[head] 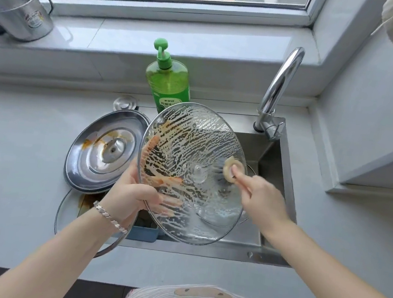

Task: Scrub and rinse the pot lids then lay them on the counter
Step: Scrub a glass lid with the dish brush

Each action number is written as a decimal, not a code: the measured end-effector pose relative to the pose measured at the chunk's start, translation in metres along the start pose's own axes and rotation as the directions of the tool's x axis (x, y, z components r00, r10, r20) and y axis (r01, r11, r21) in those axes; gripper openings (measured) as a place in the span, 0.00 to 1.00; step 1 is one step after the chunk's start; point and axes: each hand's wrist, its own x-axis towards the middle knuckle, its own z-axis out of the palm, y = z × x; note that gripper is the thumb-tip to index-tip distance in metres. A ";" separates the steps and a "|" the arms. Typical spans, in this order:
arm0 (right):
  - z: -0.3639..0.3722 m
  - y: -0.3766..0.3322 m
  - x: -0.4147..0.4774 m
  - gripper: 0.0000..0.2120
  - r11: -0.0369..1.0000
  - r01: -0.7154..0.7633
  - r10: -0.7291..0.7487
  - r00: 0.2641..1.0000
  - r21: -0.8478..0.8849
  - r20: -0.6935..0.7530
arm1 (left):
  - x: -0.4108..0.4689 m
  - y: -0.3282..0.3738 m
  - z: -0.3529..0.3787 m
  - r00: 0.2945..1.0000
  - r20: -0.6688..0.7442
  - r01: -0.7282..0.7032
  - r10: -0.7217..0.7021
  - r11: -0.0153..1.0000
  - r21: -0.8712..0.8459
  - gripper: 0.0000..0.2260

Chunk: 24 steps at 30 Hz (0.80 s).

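Gripping glass lid [191,143] at its left rim w/ left hand [133,190], thumb on the near face, fingers [170,202] curled round behind & showing thru the glass. Holding it tilted above the sink [270,154], inner side toward the camera, streaked all over w/ white suds & some orange smears near the left edge. Wearing silver bracelet [110,217] on that wrist. Clamping right hand [263,197] round the handle of a round brush [227,175], index finger stretched along onto the head, other fingers curled on the handle. Pressing brush bristles against the glass just right of the centre knob. Can see steel lid [105,151] lying upside down on the desk [21,142] left of the sink, w/ orange-brown stains round its middle, touching the glass lid's left edge or just behind it, can't tell which. Can see second glass lid [67,210] partly under the steel one, half over the sink's edge. Behind the sink: green soap bottle [168,80] upright w/ pump top, chrome tap [279,84] to its right. Up on the windowsill, far left: steel mug [20,14]
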 end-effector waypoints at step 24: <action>-0.003 0.026 0.001 0.18 0.996 -0.072 0.075 0.995 -0.055 0.064 | 0.014 0.002 0.011 0.996 -0.094 -0.017 0.014 0.999 -0.028 0.44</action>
